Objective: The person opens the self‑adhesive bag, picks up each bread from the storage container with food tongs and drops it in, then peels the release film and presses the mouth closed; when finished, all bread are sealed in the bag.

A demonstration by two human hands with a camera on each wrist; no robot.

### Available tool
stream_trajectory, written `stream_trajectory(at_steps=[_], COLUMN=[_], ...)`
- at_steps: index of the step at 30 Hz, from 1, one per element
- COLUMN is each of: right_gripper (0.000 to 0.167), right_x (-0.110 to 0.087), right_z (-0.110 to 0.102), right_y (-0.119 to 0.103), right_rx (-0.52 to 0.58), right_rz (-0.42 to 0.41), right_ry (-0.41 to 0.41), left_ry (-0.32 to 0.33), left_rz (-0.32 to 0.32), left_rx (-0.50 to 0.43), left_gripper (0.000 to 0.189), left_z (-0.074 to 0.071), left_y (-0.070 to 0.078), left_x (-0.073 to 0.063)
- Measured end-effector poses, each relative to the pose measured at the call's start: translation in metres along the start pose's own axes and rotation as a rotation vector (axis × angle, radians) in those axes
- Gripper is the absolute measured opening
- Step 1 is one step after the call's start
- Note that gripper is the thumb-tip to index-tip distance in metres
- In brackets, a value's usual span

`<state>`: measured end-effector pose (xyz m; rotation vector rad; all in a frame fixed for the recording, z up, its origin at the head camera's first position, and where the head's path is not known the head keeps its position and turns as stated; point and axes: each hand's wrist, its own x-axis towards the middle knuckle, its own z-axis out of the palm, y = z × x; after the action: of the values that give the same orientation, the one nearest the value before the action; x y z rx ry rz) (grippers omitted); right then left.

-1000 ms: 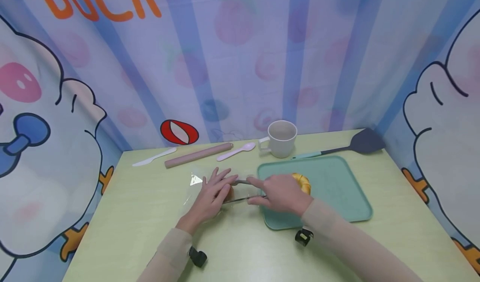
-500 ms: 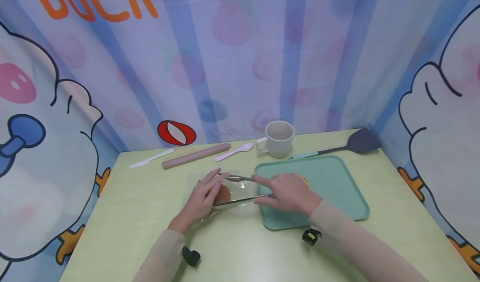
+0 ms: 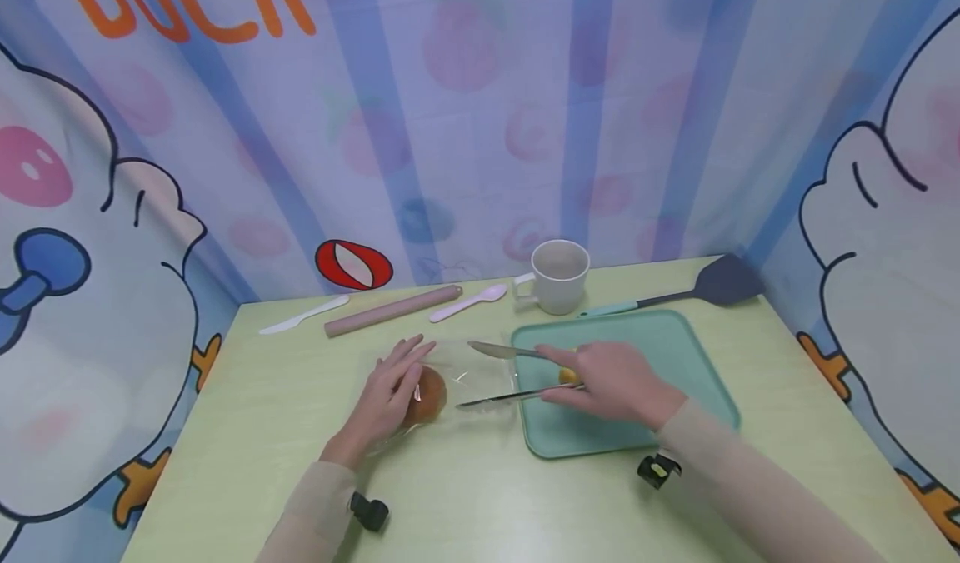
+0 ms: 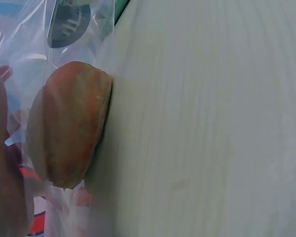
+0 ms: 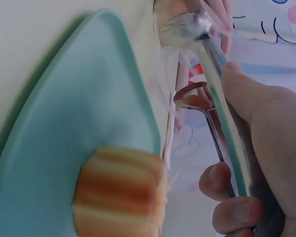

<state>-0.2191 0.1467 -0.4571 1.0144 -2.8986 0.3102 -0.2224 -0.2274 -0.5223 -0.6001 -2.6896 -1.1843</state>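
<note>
A round brown bun (image 3: 427,395) lies inside a clear plastic bag (image 3: 465,367), left of the tray. My left hand (image 3: 382,401) rests on the bag, fingers extended, thumb beside the bun. In my right hand (image 3: 618,384) I grip metal tongs (image 3: 495,351), their two arms spread apart and nothing between the tips. The tips overlap the bag's right part in the head view, short of the bun. In the left wrist view the bun (image 4: 74,123) shows through the film, with one tong tip (image 4: 69,24) beyond it.
A green tray (image 3: 675,380) at right bears a golden bread roll (image 5: 118,192), mostly hidden behind my right hand in the head view. Along the back are a white knife (image 3: 303,315), rolling pin (image 3: 393,311), pink spoon (image 3: 468,303), mug (image 3: 561,280) and spatula (image 3: 727,281).
The tongs have drawn back rightward with my right hand, away from the bun. My left hand has shifted left with the bun and bag, so the bun shows more.
</note>
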Motion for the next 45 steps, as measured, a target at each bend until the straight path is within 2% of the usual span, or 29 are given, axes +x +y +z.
stream_trajectory(at_steps=[7, 12, 18, 25, 32, 45], right_gripper=[0.069, 0.067, 0.069, 0.075, 0.075, 0.074], right_x=[-0.018, -0.036, -0.063, -0.089, -0.106, -0.128], right_z=[-0.012, -0.021, -0.031, -0.026, -0.022, -0.017], right_y=[0.017, 0.027, 0.041, 0.059, 0.069, 0.077], right_rx=[0.000, 0.013, 0.021, 0.005, 0.009, 0.037], right_rz=[0.042, 0.059, 0.126, 0.209, 0.244, 0.311], right_ry=[0.005, 0.037, 0.043, 0.041, 0.063, 0.027], left_ry=[0.017, 0.020, 0.010, -0.008, 0.002, -0.025], left_rz=[0.028, 0.059, 0.047, 0.017, 0.035, -0.001], left_rx=[-0.020, -0.033, -0.040, -0.039, -0.023, -0.025], left_gripper=[0.040, 0.039, 0.040, 0.040, 0.039, 0.040], left_z=[0.002, 0.004, 0.005, 0.005, 0.006, 0.005], left_y=[-0.002, -0.003, -0.003, -0.002, -0.002, 0.000], left_x=[0.000, 0.001, 0.001, 0.001, 0.003, 0.003])
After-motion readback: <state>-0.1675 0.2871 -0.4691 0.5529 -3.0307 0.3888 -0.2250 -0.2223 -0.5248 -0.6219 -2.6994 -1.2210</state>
